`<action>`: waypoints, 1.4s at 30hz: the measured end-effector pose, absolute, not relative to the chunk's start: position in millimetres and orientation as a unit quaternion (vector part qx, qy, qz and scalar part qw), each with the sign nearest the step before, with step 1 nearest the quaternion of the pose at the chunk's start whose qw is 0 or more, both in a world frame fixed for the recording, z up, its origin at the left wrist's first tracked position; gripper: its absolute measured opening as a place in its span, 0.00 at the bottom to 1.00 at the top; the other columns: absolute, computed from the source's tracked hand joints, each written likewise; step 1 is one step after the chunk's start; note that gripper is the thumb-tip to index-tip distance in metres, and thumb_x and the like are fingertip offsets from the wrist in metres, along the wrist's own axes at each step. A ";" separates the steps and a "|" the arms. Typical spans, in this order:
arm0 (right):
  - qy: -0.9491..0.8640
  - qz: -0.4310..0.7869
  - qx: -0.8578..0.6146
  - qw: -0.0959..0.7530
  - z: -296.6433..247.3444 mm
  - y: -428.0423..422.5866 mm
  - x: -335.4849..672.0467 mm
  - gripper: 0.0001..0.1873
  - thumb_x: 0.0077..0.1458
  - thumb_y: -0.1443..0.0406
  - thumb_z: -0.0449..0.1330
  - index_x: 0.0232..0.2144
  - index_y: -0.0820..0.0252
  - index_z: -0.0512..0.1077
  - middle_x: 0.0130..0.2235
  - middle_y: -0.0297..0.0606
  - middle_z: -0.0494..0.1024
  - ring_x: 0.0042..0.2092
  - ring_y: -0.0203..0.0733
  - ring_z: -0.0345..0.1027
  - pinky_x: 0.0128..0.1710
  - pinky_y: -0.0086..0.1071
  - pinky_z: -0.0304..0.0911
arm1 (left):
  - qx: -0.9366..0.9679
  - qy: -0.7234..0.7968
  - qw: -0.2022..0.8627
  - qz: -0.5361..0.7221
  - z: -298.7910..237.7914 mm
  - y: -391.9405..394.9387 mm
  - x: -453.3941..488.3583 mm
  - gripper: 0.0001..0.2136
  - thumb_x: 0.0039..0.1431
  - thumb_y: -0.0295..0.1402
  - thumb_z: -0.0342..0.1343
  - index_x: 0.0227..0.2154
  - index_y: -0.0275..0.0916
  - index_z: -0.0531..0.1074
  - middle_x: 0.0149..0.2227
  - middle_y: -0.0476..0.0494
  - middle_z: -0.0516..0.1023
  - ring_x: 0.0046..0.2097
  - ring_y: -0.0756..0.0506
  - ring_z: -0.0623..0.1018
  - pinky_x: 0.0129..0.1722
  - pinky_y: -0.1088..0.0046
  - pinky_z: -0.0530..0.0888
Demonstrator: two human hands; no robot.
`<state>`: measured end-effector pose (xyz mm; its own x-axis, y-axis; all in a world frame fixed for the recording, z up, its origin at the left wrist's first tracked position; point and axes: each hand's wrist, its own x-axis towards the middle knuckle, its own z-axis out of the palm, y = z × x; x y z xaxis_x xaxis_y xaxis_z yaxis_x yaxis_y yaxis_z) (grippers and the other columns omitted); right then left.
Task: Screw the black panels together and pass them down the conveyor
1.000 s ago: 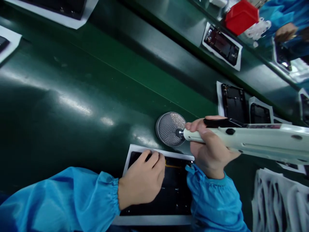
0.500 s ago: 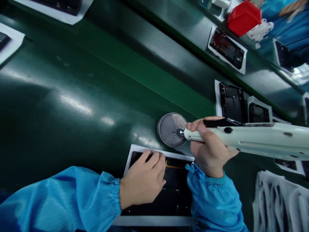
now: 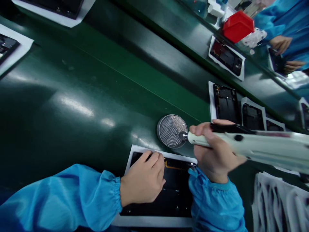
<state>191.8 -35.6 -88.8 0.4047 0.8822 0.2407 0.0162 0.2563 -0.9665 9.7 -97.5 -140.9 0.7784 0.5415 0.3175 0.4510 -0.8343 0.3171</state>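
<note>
My right hand [image 3: 214,154] is wrapped round a pale electric screwdriver [image 3: 263,145] with a dark lever on its upper side. The screwdriver lies nearly level, its metal nose over a round grey dimpled screw tray [image 3: 170,130]; whether the tip touches the tray is too fine to tell. Shiny small pieces fill part of the tray's right side. Just below it, a black tablet housing [image 3: 177,183] with a yellow flex strip lies on a white sheet [image 3: 154,221]. My left hand [image 3: 145,180] rests on the housing's left half, fingers bent and together at its far edge, fingertips partly hidden.
More tablet housings on white sheets stand at right [image 3: 225,101] and upper left [image 3: 58,6]. White sheets [image 3: 277,196] are stacked upright at lower right. Across the green bench [image 3: 108,93], a person in blue [image 3: 289,29] handles a dark panel near a red bin [image 3: 238,25].
My right hand and the screwdriver have shifted slightly right and down, the nose still over the tray. My left hand stays on the housing. The co-worker's hands have come into fuller view.
</note>
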 end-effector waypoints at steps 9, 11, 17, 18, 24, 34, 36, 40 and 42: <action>-0.505 0.413 -0.487 0.581 -74.2 -100.9 178.2 0.16 0.52 0.73 0.64 0.43 0.54 0.76 0.28 0.32 0.71 0.30 0.38 0.66 0.32 0.39 0.68 | 0.928 0.283 0.096 0.225 -143.9 -95.9 10.1 0.16 0.64 0.32 0.54 0.44 0.22 0.78 0.49 0.26 0.78 0.50 0.32 0.76 0.51 0.55 0.70; -0.517 0.423 -0.484 0.564 -75.8 -103.2 176.0 0.17 0.53 0.73 0.63 0.44 0.54 0.76 0.29 0.33 0.71 0.31 0.38 0.67 0.34 0.41 0.69 | 0.929 0.280 0.093 0.224 -142.2 -95.4 10.3 0.15 0.63 0.30 0.54 0.44 0.22 0.77 0.48 0.26 0.78 0.50 0.32 0.76 0.51 0.55 0.71; -0.520 0.430 -0.475 0.565 -79.7 -102.1 175.4 0.16 0.53 0.74 0.62 0.44 0.56 0.76 0.29 0.34 0.71 0.32 0.39 0.68 0.33 0.41 0.69 | 0.933 0.274 0.090 0.214 -141.4 -94.3 10.9 0.15 0.63 0.28 0.52 0.44 0.21 0.76 0.49 0.24 0.76 0.50 0.32 0.75 0.50 0.55 0.70; -0.518 0.431 -0.474 0.567 -80.6 -102.3 175.2 0.17 0.53 0.74 0.61 0.44 0.56 0.75 0.30 0.34 0.71 0.32 0.39 0.68 0.33 0.41 0.69 | 0.934 0.272 0.088 0.214 -141.3 -94.2 10.9 0.15 0.63 0.28 0.51 0.44 0.21 0.76 0.49 0.23 0.76 0.50 0.32 0.75 0.50 0.55 0.70; -0.502 0.436 -0.476 0.576 -85.9 -103.2 171.9 0.17 0.52 0.75 0.62 0.44 0.56 0.76 0.29 0.34 0.71 0.31 0.40 0.67 0.32 0.41 0.67 | 0.934 0.273 0.086 0.214 -139.7 -94.6 10.4 0.15 0.62 0.27 0.50 0.44 0.21 0.76 0.49 0.23 0.76 0.50 0.31 0.75 0.51 0.55 0.69; -0.531 0.416 -0.476 0.564 -97.7 -104.4 168.9 0.13 0.52 0.74 0.62 0.39 0.54 0.74 0.29 0.33 0.72 0.31 0.40 0.68 0.34 0.42 0.69 | 0.925 0.297 0.135 0.195 -138.1 -86.2 8.7 0.09 0.63 0.26 0.48 0.36 0.29 0.74 0.44 0.27 0.75 0.46 0.34 0.73 0.46 0.56 0.70; -0.534 0.421 -0.456 0.574 -102.9 -104.4 168.2 0.13 0.53 0.74 0.62 0.40 0.55 0.73 0.30 0.33 0.73 0.31 0.40 0.69 0.34 0.42 0.68 | 0.921 0.309 0.154 0.181 -135.0 -83.3 7.4 0.08 0.62 0.25 0.47 0.35 0.31 0.72 0.42 0.31 0.74 0.44 0.36 0.72 0.42 0.59 0.71; -0.533 0.418 -0.456 0.577 -100.5 -100.0 173.6 0.14 0.54 0.72 0.61 0.42 0.54 0.74 0.31 0.34 0.75 0.33 0.41 0.70 0.34 0.41 0.67 | 0.919 0.340 0.157 0.124 -130.5 -75.7 6.5 0.06 0.61 0.25 0.49 0.36 0.33 0.71 0.40 0.35 0.71 0.40 0.38 0.70 0.36 0.61 0.70; -0.506 0.403 -0.470 0.601 -86.5 -94.5 181.5 0.15 0.51 0.71 0.62 0.43 0.55 0.75 0.31 0.35 0.76 0.31 0.42 0.70 0.35 0.43 0.67 | 0.923 0.341 0.151 0.094 -130.2 -71.2 7.8 0.06 0.59 0.23 0.50 0.37 0.32 0.71 0.39 0.36 0.70 0.38 0.39 0.70 0.34 0.62 0.69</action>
<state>181.5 -94.5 -86.5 0.1628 0.9594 0.2304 -0.0081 0.2348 -0.9720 7.8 -71.2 -130.2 0.7499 0.6577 0.0713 0.6007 -0.7221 0.3432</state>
